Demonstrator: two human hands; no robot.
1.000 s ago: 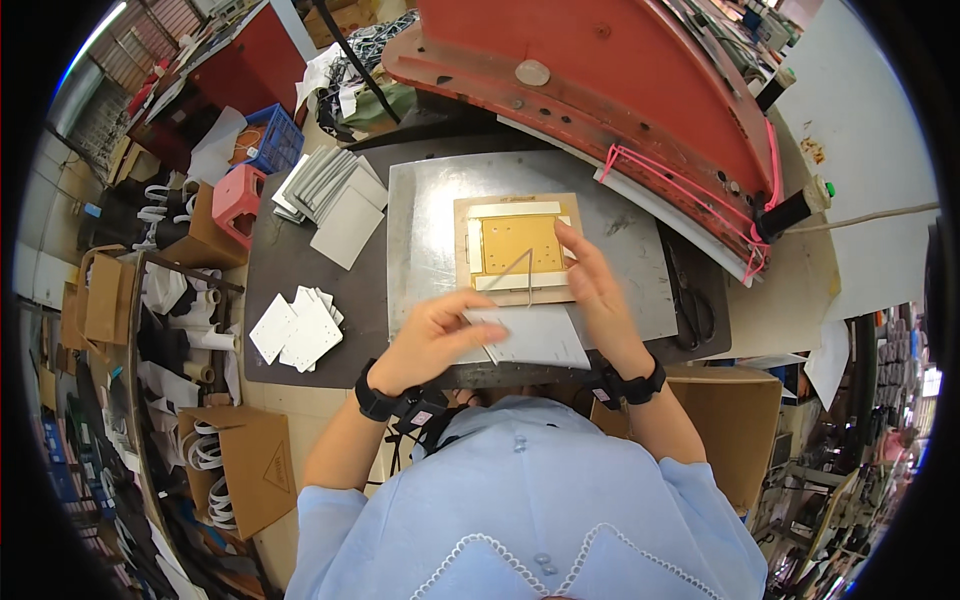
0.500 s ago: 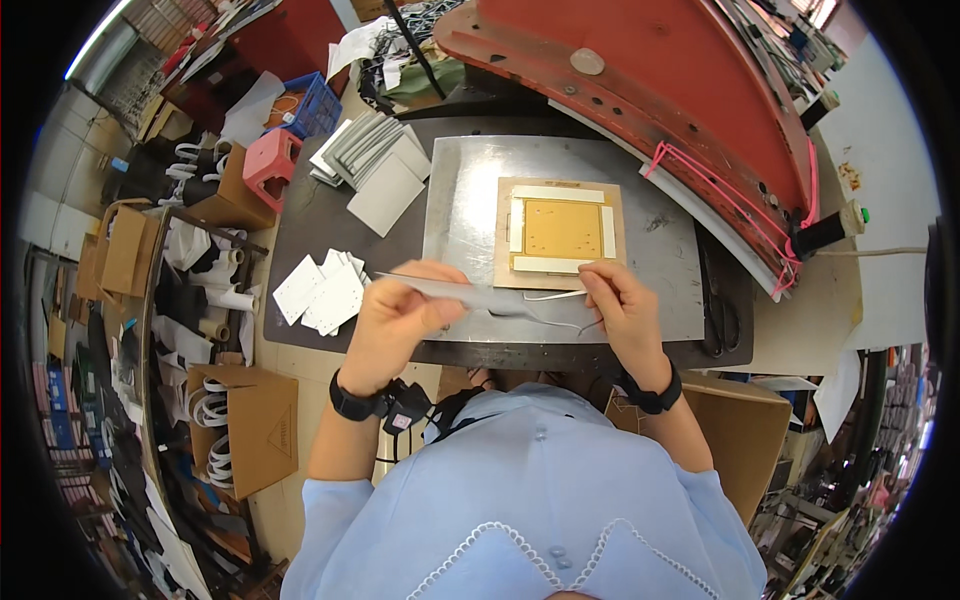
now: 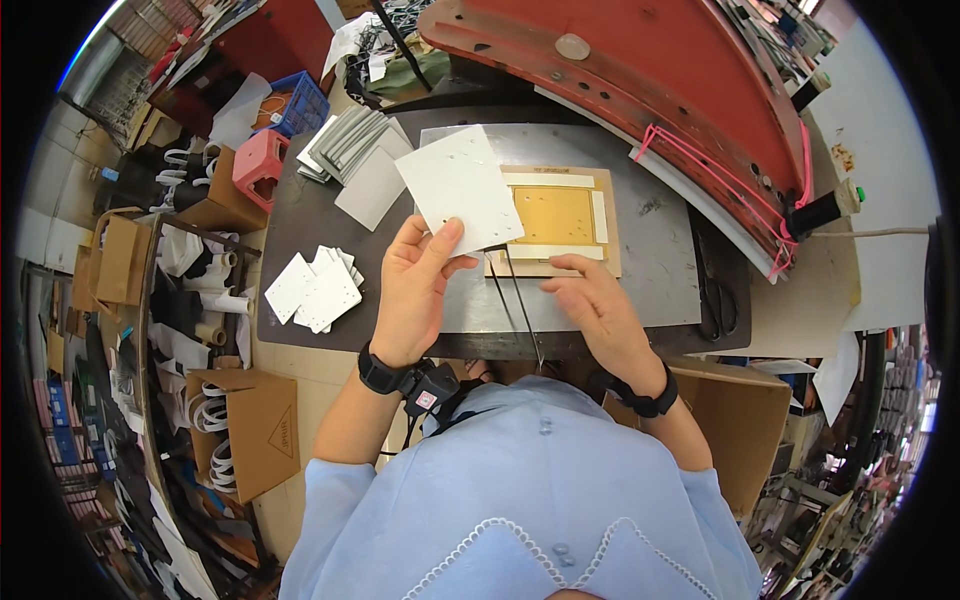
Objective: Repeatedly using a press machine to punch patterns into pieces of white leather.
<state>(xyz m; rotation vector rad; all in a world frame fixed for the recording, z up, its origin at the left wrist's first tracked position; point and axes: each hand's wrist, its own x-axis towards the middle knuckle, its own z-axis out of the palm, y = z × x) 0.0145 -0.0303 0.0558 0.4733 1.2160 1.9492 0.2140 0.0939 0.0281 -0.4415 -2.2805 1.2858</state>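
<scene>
My left hand (image 3: pixel 412 295) pinches a white square card (image 3: pixel 460 185) with small holes near its edges, thumb on its face. The card is raised over the metal plate and partly covers a gold-coloured panel (image 3: pixel 560 213) framed by pale strips on a brown board (image 3: pixel 613 240). My right hand (image 3: pixel 598 308) is near the board's front edge, fingers apart, with nothing visibly gripped. Between my hands, dark slim tweezers (image 3: pixel 522 310) have their tips toward the card and their joined end past the table's front edge. Whether they rest on anything is unclear.
Several similar white cards (image 3: pixel 315 290) lie at the left on the dark table (image 3: pixel 390 325). Behind them is a stack of grey-white sheets (image 3: pixel 350 145). A large red machine frame (image 3: pixel 600 70) overhangs the far right, near a black thread spool (image 3: pixel 825 215). Scissors (image 3: pixel 718 305) lie at the right.
My left hand has turned the card from nearly edge-on to face up and lifted it farther out. My right hand has gone from a pinch to spread fingers.
</scene>
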